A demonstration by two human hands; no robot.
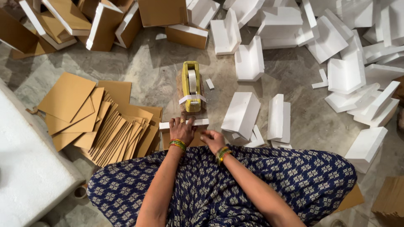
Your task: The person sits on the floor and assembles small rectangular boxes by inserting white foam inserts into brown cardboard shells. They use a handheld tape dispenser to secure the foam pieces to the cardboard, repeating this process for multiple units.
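Floor (160,71) of grey mottled stone fills the view, strewn with packing pieces. Foam slab (25,168), white and the largest single thing, lies at the near left. White foam corner pieces (345,75) are scattered across the far right, and foam pieces faced with brown cardboard (105,25) are heaped at the far left. A fanned pile of cardboard sheets (97,122) lies left of the hands. The person's lap, in a dark blue patterned cloth (235,180), takes up the near middle. Just beyond it sits a cardboard-and-foam piece (202,122), directly near of the yellow tape dispenser (191,86), whose white tape end hangs across its front. The left hand (182,131) presses flat on that piece, grip spread. The right hand (212,139) rests beside it at the piece's near right edge, fingers curled; what its grip pinches, if anything, cannot be told.
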